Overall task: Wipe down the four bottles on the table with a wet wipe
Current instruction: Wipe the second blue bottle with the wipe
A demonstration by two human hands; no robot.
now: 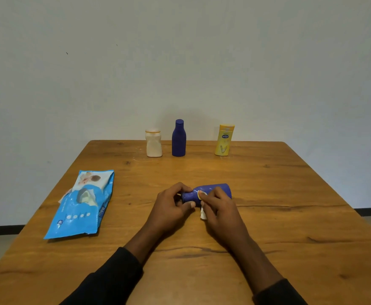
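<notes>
A smooth, dark lying blue bottle (214, 188) is on its side near the middle of the wooden table (290, 194), with its narrow neck pointing to the left and its wide round base to the right. The left hand (171, 208) grips the neck end: the fingers are curled over the top and the thumb closes from below. The right hand (218, 208) lies over the body of the same bottle, and its bent fingers hold a small, crumpled white wet wipe (203, 214) against the plastic. One corner of the wipe hangs out under the hand. Both arms wear black sleeves (114, 278).

At the far edge of the table three other bottles stand upright in a row. A short cream bottle (153, 145) with a waisted body and a wide flat cap is on the left. Just beside it is an upright blue bottle (178, 140), matte, with round shoulders and a cylinder cap. A flat yellow bottle (223, 140) with a printed label stands apart on the right.

A soft, shiny blue pack of wipes (83, 208) lies flat to the left of the hands, its flap lifted. The table surface shows dark grain and knots. Behind is a plain pale wall (180, 62).
</notes>
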